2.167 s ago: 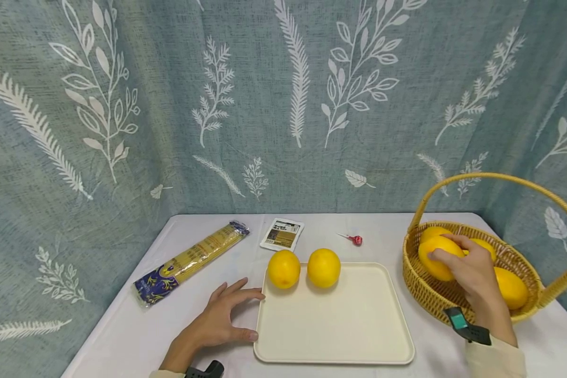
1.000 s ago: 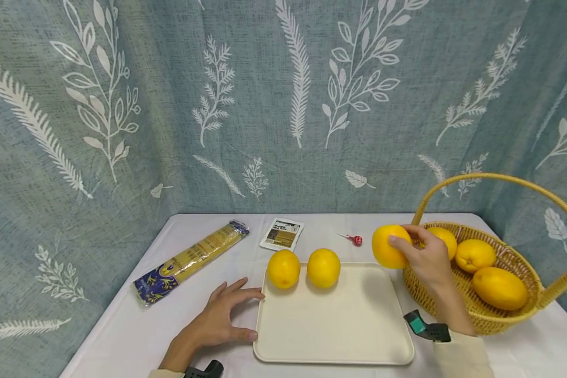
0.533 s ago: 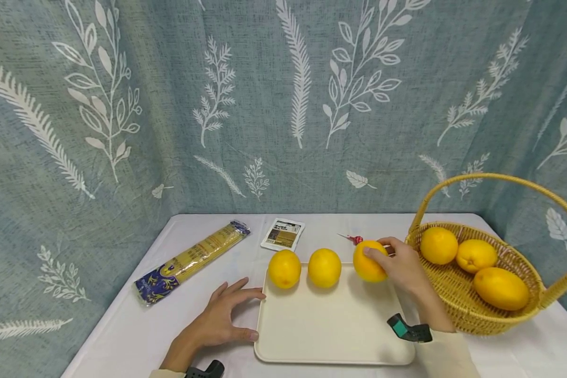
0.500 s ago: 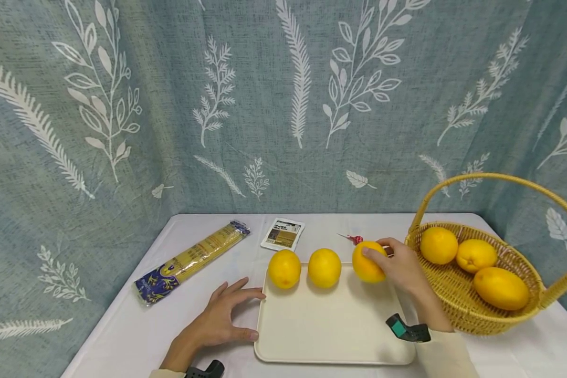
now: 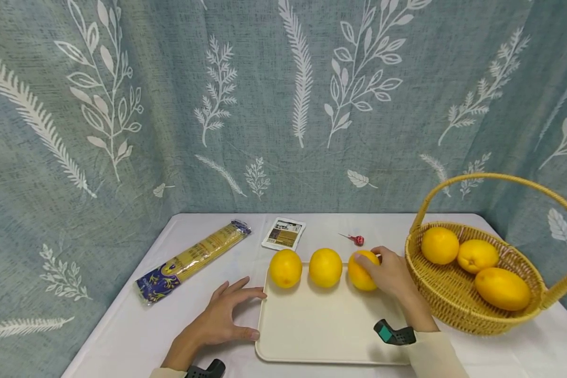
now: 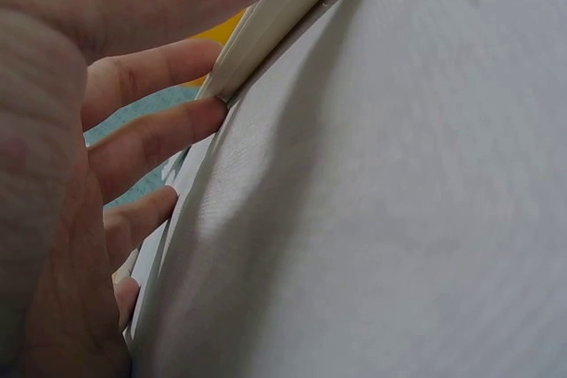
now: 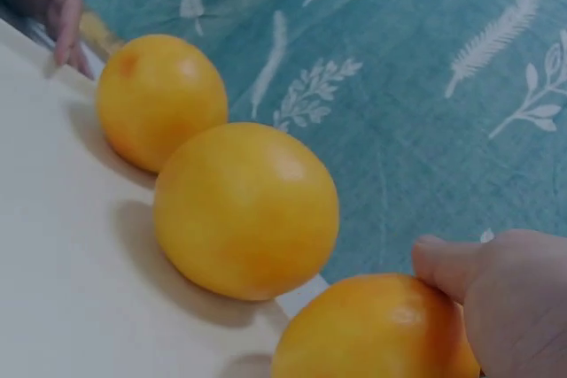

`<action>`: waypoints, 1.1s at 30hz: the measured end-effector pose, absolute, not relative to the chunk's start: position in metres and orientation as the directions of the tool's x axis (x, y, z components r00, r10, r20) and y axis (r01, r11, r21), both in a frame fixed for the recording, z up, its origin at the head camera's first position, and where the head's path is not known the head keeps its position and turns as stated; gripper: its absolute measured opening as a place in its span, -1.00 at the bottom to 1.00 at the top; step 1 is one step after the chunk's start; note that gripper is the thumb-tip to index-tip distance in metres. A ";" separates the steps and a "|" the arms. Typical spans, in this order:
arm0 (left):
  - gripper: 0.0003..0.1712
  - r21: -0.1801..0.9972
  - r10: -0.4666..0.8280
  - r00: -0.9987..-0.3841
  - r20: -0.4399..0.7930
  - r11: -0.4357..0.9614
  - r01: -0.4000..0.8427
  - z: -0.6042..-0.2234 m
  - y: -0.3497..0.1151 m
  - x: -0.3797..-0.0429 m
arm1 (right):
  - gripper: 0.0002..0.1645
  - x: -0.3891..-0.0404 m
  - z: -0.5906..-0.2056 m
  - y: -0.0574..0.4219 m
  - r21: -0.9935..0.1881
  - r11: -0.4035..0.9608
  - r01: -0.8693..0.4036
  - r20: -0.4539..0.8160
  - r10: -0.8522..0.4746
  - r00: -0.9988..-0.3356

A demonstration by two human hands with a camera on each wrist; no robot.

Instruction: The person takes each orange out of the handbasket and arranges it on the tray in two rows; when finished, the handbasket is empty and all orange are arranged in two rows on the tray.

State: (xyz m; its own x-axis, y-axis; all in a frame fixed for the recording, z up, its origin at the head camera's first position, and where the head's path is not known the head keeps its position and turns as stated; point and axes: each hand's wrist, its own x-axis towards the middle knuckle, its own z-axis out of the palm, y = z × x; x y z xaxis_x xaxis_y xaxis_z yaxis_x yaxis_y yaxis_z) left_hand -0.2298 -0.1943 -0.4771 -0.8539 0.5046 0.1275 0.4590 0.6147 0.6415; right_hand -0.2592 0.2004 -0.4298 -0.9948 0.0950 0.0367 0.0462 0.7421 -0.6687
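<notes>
My right hand (image 5: 391, 273) grips a round yellow orange (image 5: 363, 274) by its right side, over the back right part of the cream tray (image 5: 331, 331). Two similar oranges stand in a row to its left on the tray, one in the middle (image 5: 325, 268) and one at the back left corner (image 5: 285, 269). In the right wrist view the thumb (image 7: 447, 265) lies along the top of the held orange (image 7: 376, 329), whose lower part is cut off. My left hand (image 5: 222, 315) is spread beside the tray's left edge, with thumb and fingertips at the rim.
A wicker basket (image 5: 446, 302) with a tall handle stands at the right, holding an orange (image 5: 440, 245), a lemon-like fruit (image 5: 477, 255) and a longer yellow fruit (image 5: 502, 289). Behind the tray lie a white sachet (image 5: 284, 234) and a red lollipop (image 5: 357, 240). A noodle packet (image 5: 193, 261) lies left.
My right hand has lifted an orange out of the basket, carried it left and lowered it to the tray beside the other two. The left hand has stayed at the tray's edge.
</notes>
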 end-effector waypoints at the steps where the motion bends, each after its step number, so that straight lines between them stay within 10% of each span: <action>1: -0.18 0.643 0.504 -0.855 0.126 0.614 0.457 -0.477 -0.194 -0.230 | -0.11 -0.259 -0.430 0.200 -0.669 0.742 0.050 0.035 0.098 -0.995; 33: -0.18 0.644 0.506 -0.855 0.115 0.617 0.452 -0.476 -0.195 -0.230 | -0.16 -0.242 -0.380 0.208 -0.718 0.696 0.015 0.062 0.085 -0.994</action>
State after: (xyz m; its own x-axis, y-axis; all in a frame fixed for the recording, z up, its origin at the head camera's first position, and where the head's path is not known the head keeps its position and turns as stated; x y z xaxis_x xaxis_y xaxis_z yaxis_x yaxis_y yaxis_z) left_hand -0.2301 -0.1955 -0.4762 -0.8546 0.5064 0.1148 0.4521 0.6167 0.6444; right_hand -0.2420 0.2084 -0.3795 -0.9945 0.0847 0.0620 0.0145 0.6961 -0.7178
